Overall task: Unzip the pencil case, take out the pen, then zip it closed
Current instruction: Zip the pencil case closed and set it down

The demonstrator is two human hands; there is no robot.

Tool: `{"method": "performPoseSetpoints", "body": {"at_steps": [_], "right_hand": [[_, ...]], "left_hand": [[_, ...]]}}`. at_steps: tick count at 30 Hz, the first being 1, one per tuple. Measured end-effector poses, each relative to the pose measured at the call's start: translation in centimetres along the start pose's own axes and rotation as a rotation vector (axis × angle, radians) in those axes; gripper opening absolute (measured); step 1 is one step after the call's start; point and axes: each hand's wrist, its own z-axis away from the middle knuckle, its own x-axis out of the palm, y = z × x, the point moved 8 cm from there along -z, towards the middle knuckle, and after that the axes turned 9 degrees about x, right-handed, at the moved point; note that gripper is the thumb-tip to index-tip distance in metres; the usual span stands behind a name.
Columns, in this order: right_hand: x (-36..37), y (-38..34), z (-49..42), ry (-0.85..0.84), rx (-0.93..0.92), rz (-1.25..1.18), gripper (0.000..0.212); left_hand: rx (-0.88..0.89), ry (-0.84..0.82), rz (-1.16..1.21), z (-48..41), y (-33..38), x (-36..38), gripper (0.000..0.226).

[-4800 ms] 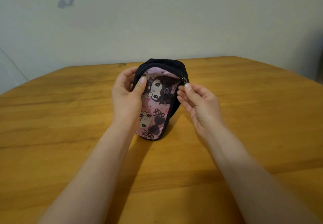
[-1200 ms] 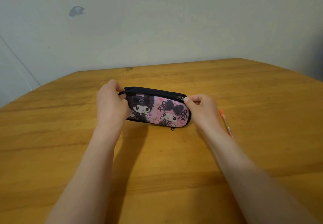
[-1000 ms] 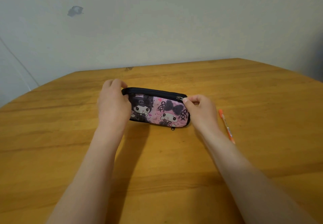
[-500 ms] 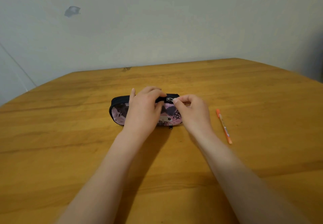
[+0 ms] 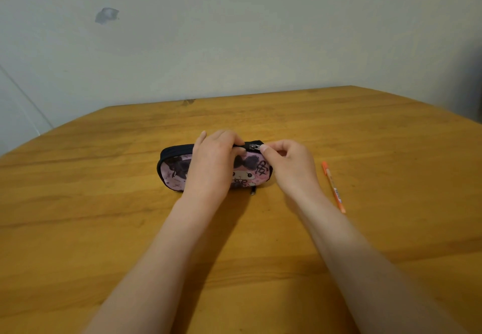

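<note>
Left hand (image 5: 212, 163) grips the oval fabric pencil case (image 5: 173, 170); right hand (image 5: 289, 163) pinches its metal zipper pull (image 5: 254, 147).

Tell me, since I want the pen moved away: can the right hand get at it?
Probably yes. The pen lies bare on the table just right of the right hand, nothing between, but that hand pinches the zipper pull.

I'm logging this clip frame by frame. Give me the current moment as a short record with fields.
surface: wooden table
pencil case: on the table, long side toward the camera
left hand: pressing on the case's middle
right hand: pinching the zipper pull near the case's right end
pen: orange, on the table right of the case, untouched
</note>
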Motion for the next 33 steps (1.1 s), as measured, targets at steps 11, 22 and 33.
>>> {"method": "performPoseSetpoints", "body": {"at_steps": [11, 22, 33], "right_hand": [[-0.4, 1.2, -0.5, -0.08, 0.131, -0.138, 0.024], [-0.6, 2.5, -0.5, -0.121, 0.293, -0.195, 0.021], [0.7, 4.4, -0.7, -0.209, 0.451, -0.285, 0.021]], "left_hand": [[-0.024, 0.039, 0.048, 0.1, 0.0, -0.6, 0.004], [-0.09, 0.15, 0.103, 0.3, -0.6, -1.8, 0.006], [-0.183, 0.228, 0.181, 0.3, -1.7, -2.8, 0.006]]}}
